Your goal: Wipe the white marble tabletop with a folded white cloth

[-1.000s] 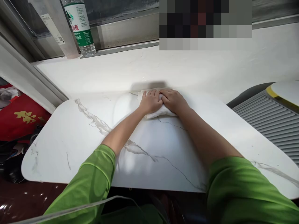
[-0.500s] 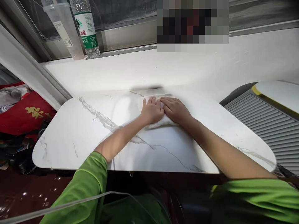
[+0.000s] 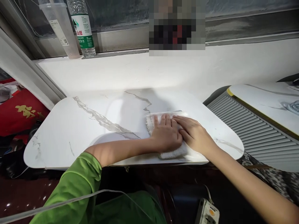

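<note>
A folded white cloth lies on the white marble-patterned tabletop, right of the middle and close to the front edge. My left hand is pressed flat on the cloth, its fingers spread and pointing to the back. Right beside it, my right hand rests on the cloth's right part with fingers stretched out toward the left hand. Both palms cover much of the cloth, and its ragged left edge shows.
On the ledge at the back left stand a plastic cup and a water bottle. A red bag is at the left. Another table with a ribbed side stands at the right. A power strip is below the front edge.
Both hands and the cloth have moved to the right and nearer the front edge. The camera view has shifted to the right, and the power strip now shows.
</note>
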A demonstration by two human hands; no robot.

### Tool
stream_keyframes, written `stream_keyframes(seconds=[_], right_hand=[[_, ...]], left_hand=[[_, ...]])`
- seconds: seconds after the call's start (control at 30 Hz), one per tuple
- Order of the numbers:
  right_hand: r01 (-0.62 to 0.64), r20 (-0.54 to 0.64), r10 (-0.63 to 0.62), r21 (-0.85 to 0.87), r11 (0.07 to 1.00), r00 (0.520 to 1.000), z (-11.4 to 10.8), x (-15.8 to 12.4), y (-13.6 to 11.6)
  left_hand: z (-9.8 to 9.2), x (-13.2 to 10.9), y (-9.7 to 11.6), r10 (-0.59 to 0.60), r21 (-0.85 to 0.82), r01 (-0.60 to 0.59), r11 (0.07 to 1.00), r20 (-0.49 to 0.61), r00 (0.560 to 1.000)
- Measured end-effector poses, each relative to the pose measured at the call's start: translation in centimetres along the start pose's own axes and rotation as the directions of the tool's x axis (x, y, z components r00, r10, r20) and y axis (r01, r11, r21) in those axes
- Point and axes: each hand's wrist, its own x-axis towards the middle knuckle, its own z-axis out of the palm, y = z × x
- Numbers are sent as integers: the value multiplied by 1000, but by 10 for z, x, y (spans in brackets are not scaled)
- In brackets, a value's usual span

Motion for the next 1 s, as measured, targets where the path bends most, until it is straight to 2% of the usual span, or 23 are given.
stream_keyframes(seconds=[0.17,0.4,0.53,0.63,0.77,0.9,1.0], right_hand=[[-7,-1,7,6,1000,1000,14,47,23],[-58,-13,58,-52,997,998,50,143,63],[-70,-43,68,-38,997,997,64,174,75],[-66,-67,65,-21,998,996,69,178,79],[-33,-61,32,-11,999,998,68,168,75],[16,-15,-17,-38,999,1000,60,144,62],[52,23,-51,-60,997,998,48,116,52]], left_hand=[[-3,44,-26,-36,-12,36,999,-11,999],[-14,129,-90,-72,11,72,997,-27,997],[-19,153,-109,-126,32,128,991,-70,990],[-19,154,-109,-147,43,151,988,-71,986],[-17,142,-101,-175,58,179,982,-70,982],[-12,116,-88,-191,81,198,977,-88,978],[-9,90,-67,-168,95,176,980,-89,982]])
